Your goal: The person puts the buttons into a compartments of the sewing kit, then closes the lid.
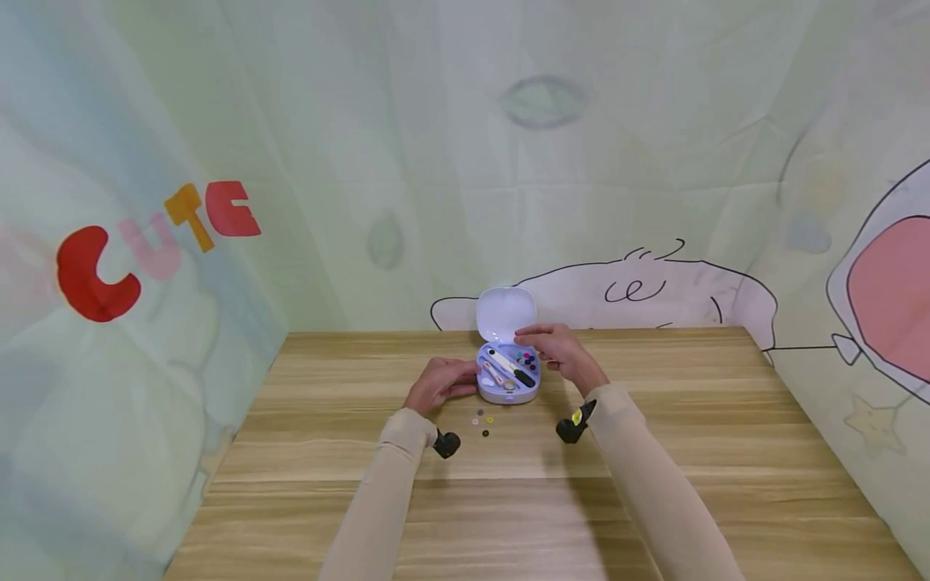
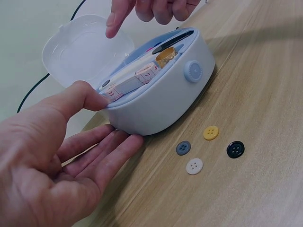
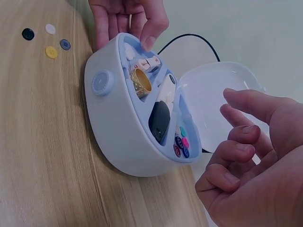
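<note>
A white and pale blue sewing box (image 1: 501, 397) stands on the table with its lid (image 3: 213, 90) raised. My left hand (image 1: 443, 381) holds the box's left side, thumb at the rim and fingers against the lower outer wall. My right hand (image 1: 558, 347) hovers over the right side near the lid, fingers loosely bent, holding nothing. Inside the box lie a folded measuring tape (image 2: 128, 84), a gold thimble (image 3: 140, 82), a white tool with a black end (image 3: 160, 120) and several small coloured buttons (image 3: 182, 142).
On the table (image 1: 349, 516) before the box lie a yellow button (image 2: 211, 133), a grey button (image 2: 183, 148), a white button (image 2: 194, 166) and a black button (image 2: 235, 149). A printed cloth (image 1: 450, 161) hangs behind the table and along its sides.
</note>
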A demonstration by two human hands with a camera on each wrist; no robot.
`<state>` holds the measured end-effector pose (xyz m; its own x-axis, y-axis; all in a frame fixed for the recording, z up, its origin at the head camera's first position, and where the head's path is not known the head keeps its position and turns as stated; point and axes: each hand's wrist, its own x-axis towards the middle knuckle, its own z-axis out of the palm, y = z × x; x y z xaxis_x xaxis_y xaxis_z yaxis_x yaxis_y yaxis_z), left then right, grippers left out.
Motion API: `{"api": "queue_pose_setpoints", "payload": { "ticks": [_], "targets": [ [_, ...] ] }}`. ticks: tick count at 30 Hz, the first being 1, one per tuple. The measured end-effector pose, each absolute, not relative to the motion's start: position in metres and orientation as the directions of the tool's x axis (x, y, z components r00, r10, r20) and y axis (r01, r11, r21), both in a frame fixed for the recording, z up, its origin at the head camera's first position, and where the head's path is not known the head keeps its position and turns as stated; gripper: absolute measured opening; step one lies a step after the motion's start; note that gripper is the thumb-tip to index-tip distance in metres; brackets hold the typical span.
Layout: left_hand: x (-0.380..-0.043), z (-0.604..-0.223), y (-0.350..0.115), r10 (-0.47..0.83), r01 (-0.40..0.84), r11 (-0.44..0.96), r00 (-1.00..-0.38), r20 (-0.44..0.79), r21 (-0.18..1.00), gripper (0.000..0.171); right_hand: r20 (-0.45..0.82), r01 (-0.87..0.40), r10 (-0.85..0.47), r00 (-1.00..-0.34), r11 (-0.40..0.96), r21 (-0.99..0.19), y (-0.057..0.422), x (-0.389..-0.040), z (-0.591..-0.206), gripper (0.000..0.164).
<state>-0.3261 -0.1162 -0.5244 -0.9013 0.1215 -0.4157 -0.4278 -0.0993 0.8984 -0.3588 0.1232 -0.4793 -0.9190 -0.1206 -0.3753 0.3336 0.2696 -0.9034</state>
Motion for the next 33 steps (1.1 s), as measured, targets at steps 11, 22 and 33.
{"api": "queue_pose_setpoints", "payload": {
  "ticks": [11,22,33],
  "targets": [
    [-0.328,-0.528,-0.118,0.140,-0.435,-0.092,-0.896,-0.421,0.896,0.029,-0.318,0.257,-0.172,-0.932,0.307,-0.916,0.133,-0.349,-0.476,0.041],
    [-0.328,-0.527,-0.117,0.140,-0.437,-0.097,-0.895,-0.422,0.894,0.030,-0.288,0.204,-0.208,-0.935,0.350,-0.914,0.131,-0.326,-0.473,0.040],
    [-0.330,-0.530,-0.117,0.134,-0.430,-0.097,-0.899,-0.416,0.898,0.029,-0.212,0.077,-0.306,-0.928,0.401,-0.913,0.116,-0.299,-0.480,0.032]
  ]
}}
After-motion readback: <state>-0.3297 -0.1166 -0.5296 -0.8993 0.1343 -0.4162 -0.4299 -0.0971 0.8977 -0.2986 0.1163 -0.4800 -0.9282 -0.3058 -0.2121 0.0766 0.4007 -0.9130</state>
